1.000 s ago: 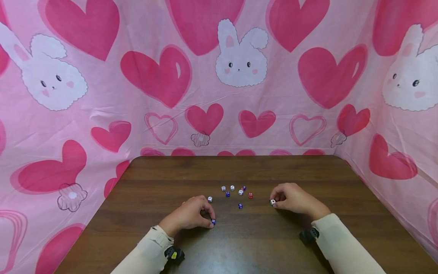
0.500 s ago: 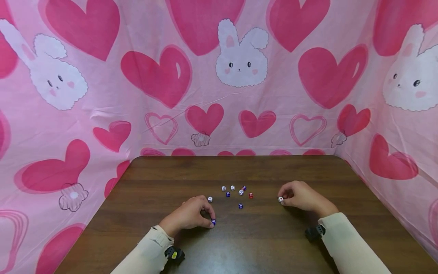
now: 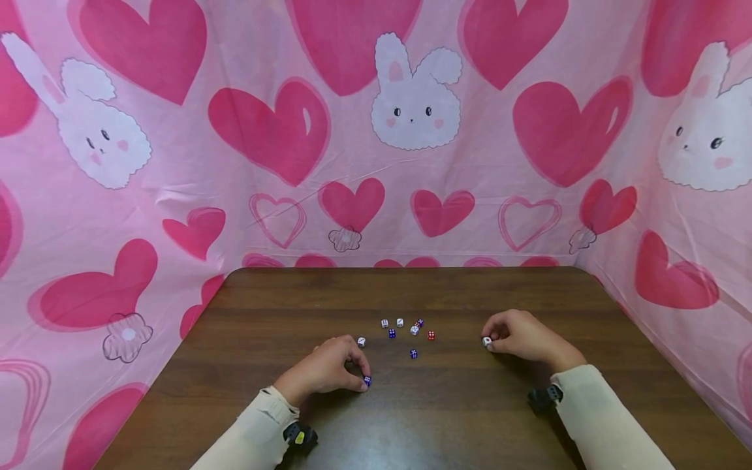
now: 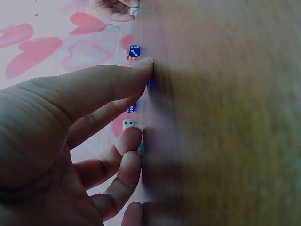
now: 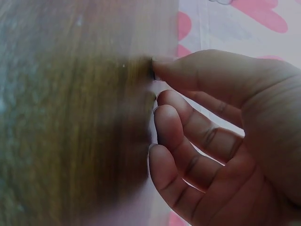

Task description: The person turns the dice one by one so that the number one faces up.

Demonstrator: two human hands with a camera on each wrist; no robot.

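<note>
At the near left of the group, my left hand [image 3: 326, 367] pinches a blue die [image 3: 367, 380] between thumb and forefinger, low over the table [image 3: 446, 418]. Only a sliver of that die shows past the thumb in the left wrist view. Off to the right, my right hand [image 3: 523, 336] holds a white die [image 3: 486, 341] by thumb and fingertips, down at the tabletop. The right wrist view has this die hidden behind the thumb [image 5: 188, 70]. A white die [image 3: 361, 341] lies just beyond the left hand's knuckles, and a blue die [image 3: 414, 353] sits between the hands.
Farther back are two white dice, one at the left [image 3: 384, 323], a blue die [image 3: 391, 333], and a red die [image 3: 431, 335]. Close by, another white die [image 3: 414, 330] overlaps a blue one [image 3: 420, 323]. A pink heart-patterned cloth [image 3: 282, 222] hangs around the table.
My right hand has shifted right and slightly farther back with the white die, away from the other dice. The left hand keeps its place with the blue die.
</note>
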